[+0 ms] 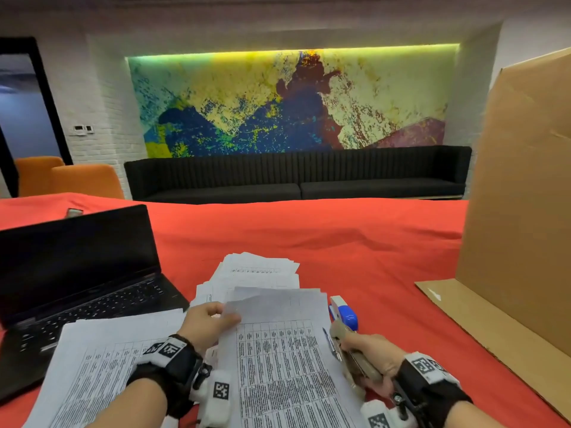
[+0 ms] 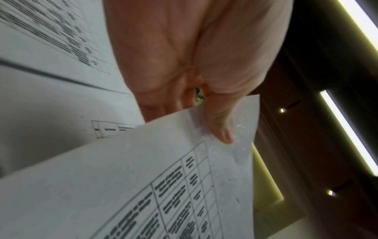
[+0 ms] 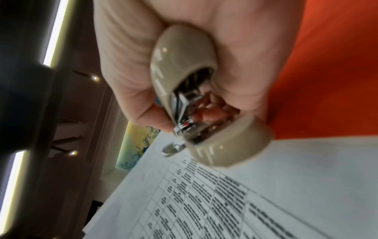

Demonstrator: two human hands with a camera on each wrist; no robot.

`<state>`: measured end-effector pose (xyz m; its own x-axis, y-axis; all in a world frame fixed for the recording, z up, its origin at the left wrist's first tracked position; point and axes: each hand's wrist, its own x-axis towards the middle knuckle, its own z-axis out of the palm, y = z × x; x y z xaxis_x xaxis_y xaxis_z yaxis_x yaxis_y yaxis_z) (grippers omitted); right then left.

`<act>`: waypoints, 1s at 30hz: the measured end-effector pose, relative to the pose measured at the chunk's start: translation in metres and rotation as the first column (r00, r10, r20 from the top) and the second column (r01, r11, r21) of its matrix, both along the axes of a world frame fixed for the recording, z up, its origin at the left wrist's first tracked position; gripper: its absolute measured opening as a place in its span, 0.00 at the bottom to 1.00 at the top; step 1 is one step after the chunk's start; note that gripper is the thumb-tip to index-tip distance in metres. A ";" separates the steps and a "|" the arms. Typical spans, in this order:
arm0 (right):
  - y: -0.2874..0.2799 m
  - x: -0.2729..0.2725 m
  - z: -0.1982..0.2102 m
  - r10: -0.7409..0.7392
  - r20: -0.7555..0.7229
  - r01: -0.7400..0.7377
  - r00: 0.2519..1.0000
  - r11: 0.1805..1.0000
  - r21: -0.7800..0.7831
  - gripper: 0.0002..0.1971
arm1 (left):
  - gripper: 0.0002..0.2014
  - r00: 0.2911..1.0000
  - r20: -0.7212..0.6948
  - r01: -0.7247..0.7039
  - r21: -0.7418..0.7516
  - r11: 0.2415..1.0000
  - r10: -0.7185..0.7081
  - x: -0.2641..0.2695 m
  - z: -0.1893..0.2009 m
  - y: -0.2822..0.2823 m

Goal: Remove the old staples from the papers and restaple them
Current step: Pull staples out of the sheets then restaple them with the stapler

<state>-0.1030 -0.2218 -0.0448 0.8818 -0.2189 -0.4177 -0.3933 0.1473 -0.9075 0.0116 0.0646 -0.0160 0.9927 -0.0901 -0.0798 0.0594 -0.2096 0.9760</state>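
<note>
Your left hand point(image 1: 206, 323) pinches the top corner of the printed sheets point(image 1: 284, 362) at lower centre of the head view; your right hand point(image 1: 369, 358) curls around the beige stapler point(image 3: 184, 90), lower right, just beside the sheets' edge. A blue stapler point(image 1: 346, 313) lies on the red tablecloth point(image 1: 340, 242) above it; a laptop point(image 1: 77, 279) sits at left.

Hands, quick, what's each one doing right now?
Left hand: pinching the top sheet of paper at its corner.
Right hand: gripping the beige stapler.

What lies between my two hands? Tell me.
The printed sheet held up by the left hand spans the gap to the right hand gripping the beige stapler; head view.
</note>
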 end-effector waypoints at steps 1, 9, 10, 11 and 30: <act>0.000 -0.005 0.002 0.004 0.010 -0.004 1.000 1.000 -0.012 0.08 | 0.05 1.000 -0.018 0.018 -0.077 0.997 -0.019 -0.005 0.003 0.003; 0.017 -0.048 0.042 0.184 0.275 -0.163 0.944 0.982 -0.097 0.15 | 0.15 0.999 0.019 0.042 -0.396 0.917 -0.037 -0.040 0.026 0.010; 0.018 -0.052 0.046 0.197 0.289 -0.164 0.937 0.977 -0.135 0.16 | 0.16 0.999 0.029 0.037 -0.404 0.914 -0.028 -0.043 0.030 0.009; 0.019 -0.055 0.050 0.204 0.301 -0.157 0.931 0.972 -0.173 0.17 | 0.18 0.999 0.032 0.031 -0.399 0.916 -0.020 -0.045 0.035 0.008; 0.054 -0.028 0.071 0.319 0.331 -0.095 0.888 0.832 -0.547 0.23 | 0.18 0.976 -0.175 0.085 -0.235 0.968 -0.128 -0.052 0.006 0.003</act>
<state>-0.1308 -0.1681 0.0260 0.9918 -0.0904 0.0904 0.0450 -0.4149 -0.9087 -0.0399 0.0673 -0.0097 0.9456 -0.2315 -0.2288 0.2348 -0.0016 0.9721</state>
